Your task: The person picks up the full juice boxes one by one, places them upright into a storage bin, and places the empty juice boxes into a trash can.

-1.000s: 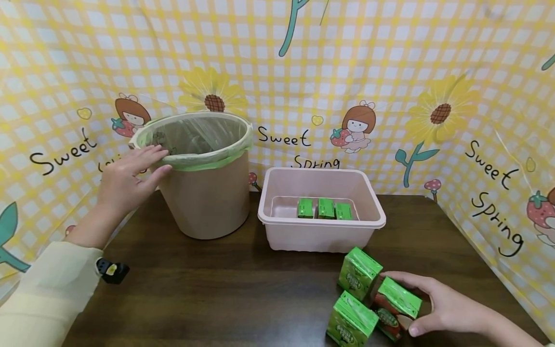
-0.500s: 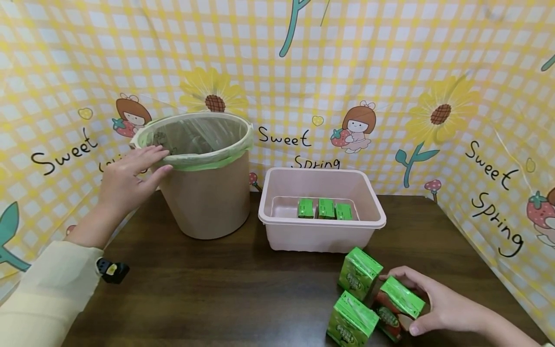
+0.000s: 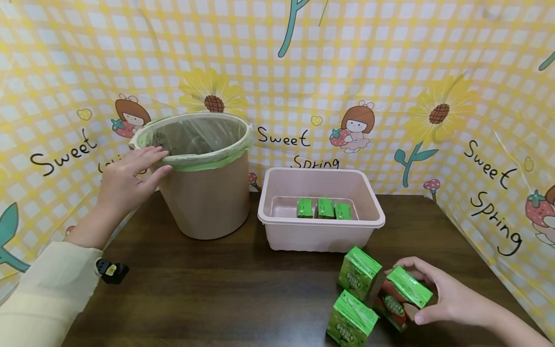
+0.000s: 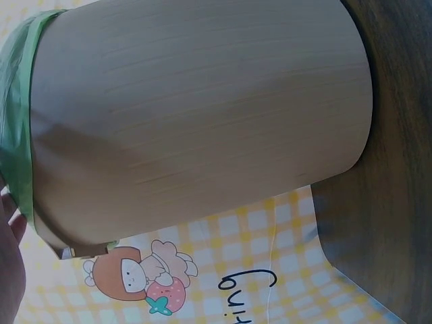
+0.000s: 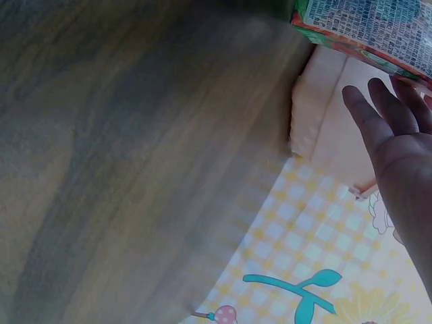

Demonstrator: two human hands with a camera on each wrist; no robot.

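A small drink carton (image 3: 399, 299), green on top with a red and brown front, is between the thumb and fingers of my right hand (image 3: 451, 301). It leans a little in the head view. In the right wrist view, fine print covers the carton's side (image 5: 371, 30) above the fingers. Two green cartons stand left of it, one farther back (image 3: 360, 273) and one nearer (image 3: 352, 319). My left hand (image 3: 125, 178) rests at the near left rim of a beige bin (image 3: 208, 202), fingers extended along it, thumb on the outer side.
A green-edged clear bag (image 3: 204, 164) lines the bin. Right of it, a pale pink tub (image 3: 321, 236) has three green-topped cartons (image 3: 325, 208) inside. All stand on a dark wooden table (image 3: 217, 299), with yellow checked cloth (image 3: 277, 86) behind and at the sides.
My right hand has moved the red-fronted carton slightly right and back, away from the two green ones, tilting it more. My left hand has stayed at the bin's rim.
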